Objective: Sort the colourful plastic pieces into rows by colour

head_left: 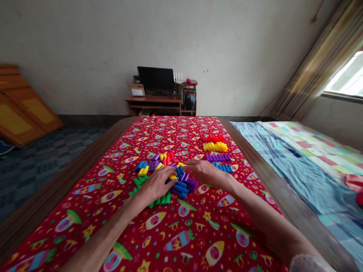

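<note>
A mixed pile of short coloured rods lies on the red patterned cloth (159, 221), with both my hands over it. My left hand (159, 182) bends over the pile's middle, thumb apart from the fingers. A yellow rod (172, 176) shows beside that thumb; whether it is gripped I cannot tell. Green rods (163, 199) lie partly under this hand. From the right, my right hand (202, 172) reaches in with fingers stretched out, their tips near blue rods (179, 172) and a partly hidden yellow one. Purple rods (191, 184) lie just below it.
Right of the pile, sorted rows run across the cloth: red rods (213, 138), yellow rods (214, 146), purple rods (218, 157) and blue rods (222, 167). Beyond the table's far end stands a desk with a monitor (156, 80). A bed (306, 166) adjoins the right side.
</note>
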`<action>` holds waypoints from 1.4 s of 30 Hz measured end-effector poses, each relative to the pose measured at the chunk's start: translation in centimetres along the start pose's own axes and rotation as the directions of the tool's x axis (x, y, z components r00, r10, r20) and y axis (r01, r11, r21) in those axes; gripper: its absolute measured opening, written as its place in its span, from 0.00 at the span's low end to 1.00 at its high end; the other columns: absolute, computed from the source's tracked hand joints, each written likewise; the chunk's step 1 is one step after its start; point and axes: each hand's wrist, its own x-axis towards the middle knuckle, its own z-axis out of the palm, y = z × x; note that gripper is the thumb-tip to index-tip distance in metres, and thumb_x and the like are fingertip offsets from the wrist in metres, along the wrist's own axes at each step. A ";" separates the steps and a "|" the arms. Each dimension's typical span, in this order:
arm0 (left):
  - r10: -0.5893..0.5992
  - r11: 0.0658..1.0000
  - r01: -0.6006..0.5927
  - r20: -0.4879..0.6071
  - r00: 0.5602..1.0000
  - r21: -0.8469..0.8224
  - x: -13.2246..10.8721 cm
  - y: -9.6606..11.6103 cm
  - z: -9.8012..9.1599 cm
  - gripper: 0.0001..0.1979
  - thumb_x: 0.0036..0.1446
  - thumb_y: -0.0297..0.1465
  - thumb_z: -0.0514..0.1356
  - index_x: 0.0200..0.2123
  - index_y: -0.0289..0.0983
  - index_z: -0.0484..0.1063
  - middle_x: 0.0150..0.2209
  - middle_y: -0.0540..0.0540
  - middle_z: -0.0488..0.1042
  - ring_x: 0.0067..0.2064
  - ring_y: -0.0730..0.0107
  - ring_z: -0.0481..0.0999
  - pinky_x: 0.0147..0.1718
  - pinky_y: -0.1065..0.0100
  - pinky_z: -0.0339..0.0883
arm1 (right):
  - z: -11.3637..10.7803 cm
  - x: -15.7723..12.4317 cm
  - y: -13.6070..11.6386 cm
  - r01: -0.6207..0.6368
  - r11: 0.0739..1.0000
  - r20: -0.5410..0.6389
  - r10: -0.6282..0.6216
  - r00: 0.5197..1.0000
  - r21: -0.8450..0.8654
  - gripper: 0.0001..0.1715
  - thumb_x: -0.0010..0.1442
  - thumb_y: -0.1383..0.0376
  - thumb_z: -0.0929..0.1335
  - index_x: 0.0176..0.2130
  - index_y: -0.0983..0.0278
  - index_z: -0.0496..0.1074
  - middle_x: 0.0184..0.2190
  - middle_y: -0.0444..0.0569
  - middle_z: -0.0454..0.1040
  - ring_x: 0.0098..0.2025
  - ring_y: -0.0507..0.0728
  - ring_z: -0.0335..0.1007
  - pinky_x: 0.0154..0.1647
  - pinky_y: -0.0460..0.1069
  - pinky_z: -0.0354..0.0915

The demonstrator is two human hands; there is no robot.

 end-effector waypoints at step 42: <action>0.069 0.997 -0.071 -0.060 0.996 -0.036 -0.3 2.0 1.7 0.14 0.61 0.29 0.51 0.43 0.38 0.76 0.46 0.41 0.78 0.49 0.60 0.76 0.51 0.60 0.70 | -5.1 -11.6 7.7 -0.538 0.842 0.046 0.537 0.842 0.031 0.27 0.54 0.70 0.70 0.54 0.60 0.74 0.39 0.50 0.81 0.37 0.58 0.78 0.40 0.50 0.71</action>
